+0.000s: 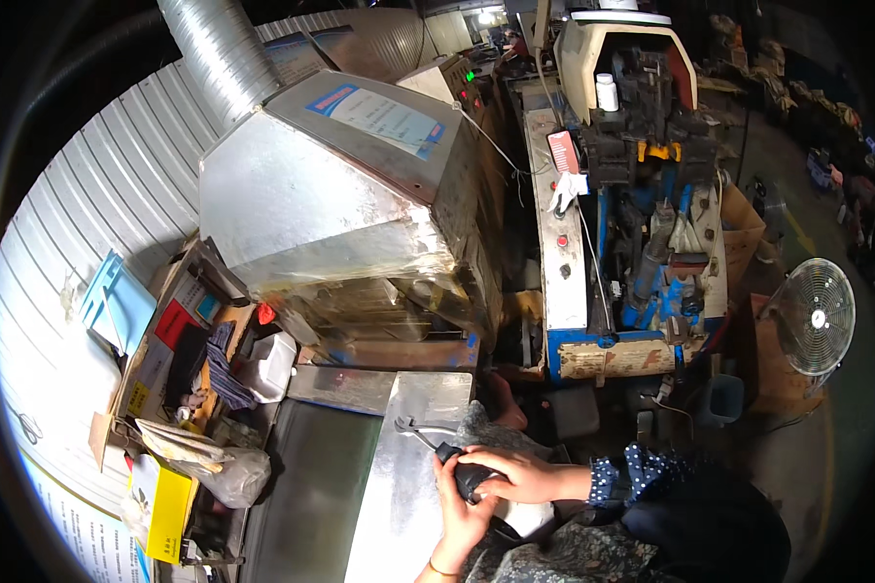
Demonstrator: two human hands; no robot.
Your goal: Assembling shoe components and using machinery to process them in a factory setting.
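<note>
Both my hands are closed on a small black rounded piece (471, 478), whose exact kind I cannot make out. My left hand (461, 520) grips it from the near left, fingers pointing up along its side. From the right, my right hand (520, 474) lies over it with fingers bent around it. Just beyond the black piece, a silver metal tool (418, 430) with a hooked or forked end lies over the bare metal tabletop (379, 515). Whether it touches the black piece cannot be told. Grey patterned cloth (491, 425) lies beside the hands.
A large sheet-metal hood (311, 194) with a duct stands ahead. Left, a cluttered shelf holds a yellow box (156, 510), a plastic bag (235, 471) and a white container (269, 367). A blue-framed machine (642, 253) and a fan (817, 318) stand to the right.
</note>
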